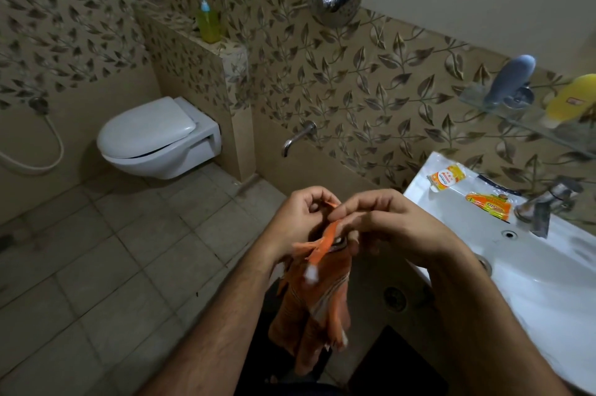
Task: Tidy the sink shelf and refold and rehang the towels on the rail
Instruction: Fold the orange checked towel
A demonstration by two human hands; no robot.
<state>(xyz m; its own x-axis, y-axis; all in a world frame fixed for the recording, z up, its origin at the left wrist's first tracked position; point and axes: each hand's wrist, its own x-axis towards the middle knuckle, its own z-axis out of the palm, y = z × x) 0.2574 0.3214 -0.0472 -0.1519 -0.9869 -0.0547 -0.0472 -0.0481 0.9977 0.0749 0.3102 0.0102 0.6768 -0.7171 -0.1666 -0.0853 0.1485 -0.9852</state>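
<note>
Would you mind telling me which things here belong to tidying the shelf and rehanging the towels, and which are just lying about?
Part of the job:
orange towel, held by the left hand and right hand
glass shelf
grey bottle
yellow bottle

Just lying about:
toilet
green soap dispenser
wall tap
two sachets on the sink rim

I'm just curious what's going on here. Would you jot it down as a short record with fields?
place: bathroom
left hand: pinching the top edge of the orange towel
right hand: gripping the same edge
towel: hanging down, bunched
sink: two orange sachets near the tap
glass shelf: grey bottle, yellow bottle
towel rail: not visible
</note>
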